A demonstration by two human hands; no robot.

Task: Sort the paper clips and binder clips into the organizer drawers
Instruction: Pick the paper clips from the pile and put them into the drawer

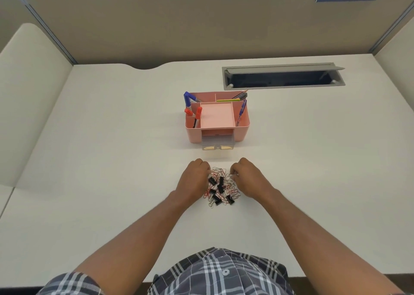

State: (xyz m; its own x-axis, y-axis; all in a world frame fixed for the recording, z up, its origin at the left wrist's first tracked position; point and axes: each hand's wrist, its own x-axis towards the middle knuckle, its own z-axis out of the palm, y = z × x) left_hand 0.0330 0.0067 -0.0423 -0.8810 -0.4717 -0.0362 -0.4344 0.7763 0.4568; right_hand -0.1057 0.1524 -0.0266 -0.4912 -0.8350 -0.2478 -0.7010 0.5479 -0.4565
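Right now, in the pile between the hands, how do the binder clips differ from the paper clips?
The binder clips are black and solid, chunky blocks; the paper clips are thin bent wire, silver and red. The binder clips are few enough to tell apart, while the paper clips are many and tangled together. Both kinds lie mixed in one heap on the desk, between the left hand and the right hand.
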